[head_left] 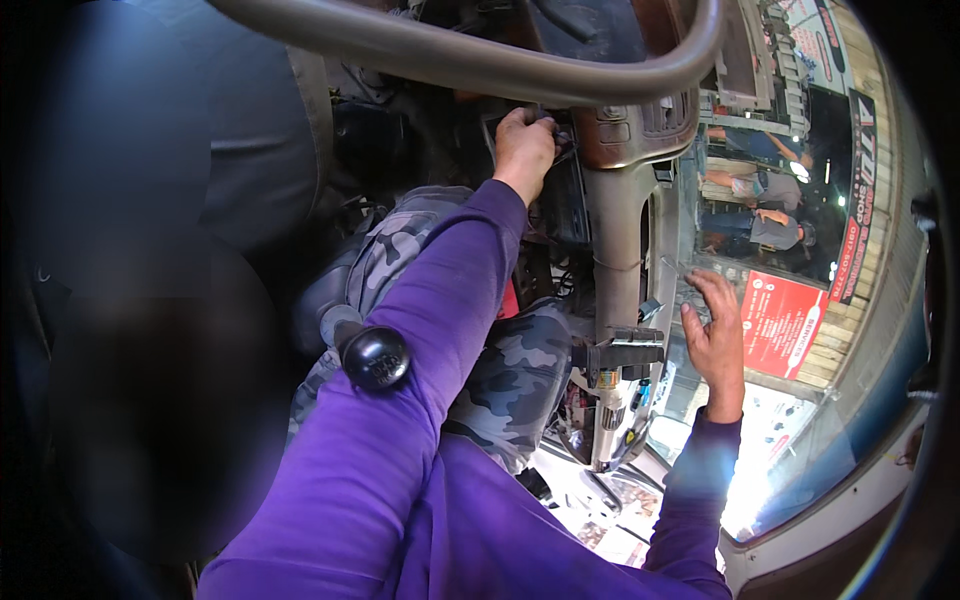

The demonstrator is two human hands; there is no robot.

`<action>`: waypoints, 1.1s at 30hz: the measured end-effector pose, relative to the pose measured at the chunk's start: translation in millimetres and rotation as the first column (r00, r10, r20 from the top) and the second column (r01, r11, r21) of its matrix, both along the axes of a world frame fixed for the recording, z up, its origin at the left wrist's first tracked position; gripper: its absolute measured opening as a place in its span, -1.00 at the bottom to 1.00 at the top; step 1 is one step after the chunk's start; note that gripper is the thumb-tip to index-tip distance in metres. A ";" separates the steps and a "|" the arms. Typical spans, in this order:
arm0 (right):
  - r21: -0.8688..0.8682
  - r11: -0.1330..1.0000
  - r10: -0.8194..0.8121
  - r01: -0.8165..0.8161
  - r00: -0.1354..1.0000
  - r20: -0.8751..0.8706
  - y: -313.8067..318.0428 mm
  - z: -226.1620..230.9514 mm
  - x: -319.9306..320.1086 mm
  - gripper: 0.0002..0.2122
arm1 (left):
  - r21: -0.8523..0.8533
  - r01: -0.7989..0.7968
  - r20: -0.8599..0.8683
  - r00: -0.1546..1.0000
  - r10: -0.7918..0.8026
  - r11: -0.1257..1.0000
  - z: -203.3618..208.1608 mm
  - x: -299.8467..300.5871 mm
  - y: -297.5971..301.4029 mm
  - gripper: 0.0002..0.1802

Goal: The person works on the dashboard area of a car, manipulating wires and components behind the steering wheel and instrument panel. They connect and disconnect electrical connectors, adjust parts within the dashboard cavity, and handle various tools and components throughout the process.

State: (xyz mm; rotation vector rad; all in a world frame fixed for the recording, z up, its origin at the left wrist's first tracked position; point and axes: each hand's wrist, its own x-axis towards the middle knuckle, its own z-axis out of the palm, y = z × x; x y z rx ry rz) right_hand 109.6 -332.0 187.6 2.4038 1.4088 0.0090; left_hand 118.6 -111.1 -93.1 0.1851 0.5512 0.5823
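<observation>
My left hand [525, 150] reaches to a dark recess in the dashboard, beside the brown trim with air vents [640, 130]. Its fingers are curled together at a small dark part whose kind I cannot make out. My right hand [715, 335] is raised near the windshield, over the far edge of the grey dashboard [618, 220]. Its fingers are bent but spread, and nothing is in them. A black gear knob [375, 358] stands in front of my left sleeve, partly covering it.
A steering wheel rim [480, 70] curves across the top. My legs in camouflage trousers [515, 385] are below the dashboard. A dark seat [265, 130] is at the left. Loose black fittings [630, 350] and wires sit near the dashboard's lower end. Several people [765, 190] and a red sign [785, 325] show through the windshield.
</observation>
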 end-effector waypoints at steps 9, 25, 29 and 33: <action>0.195 0.980 -0.021 0.039 0.996 -0.091 -60.3 -18.9 -9.3 -0.67 | 0.162 0.025 0.074 0.997 -0.037 0.986 0.1 -6.0 15.5 -0.80; 0.652 0.756 0.206 0.053 0.926 -0.315 -19.0 -47.9 -109.1 -0.79 | 0.414 -0.064 -0.108 0.987 0.119 0.908 -12.8 0.0 14.6 -0.82; 0.605 0.739 0.014 0.296 0.891 -0.453 66.0 -118.9 -83.5 -0.78 | 0.436 0.023 -0.149 0.988 0.047 0.899 -13.2 -12.2 15.1 -0.86; 0.499 0.805 -0.122 0.321 0.912 -0.391 109.5 -205.6 -12.9 -0.60 | 0.319 0.115 -0.022 0.993 -0.114 0.941 -7.1 -15.1 7.2 -0.84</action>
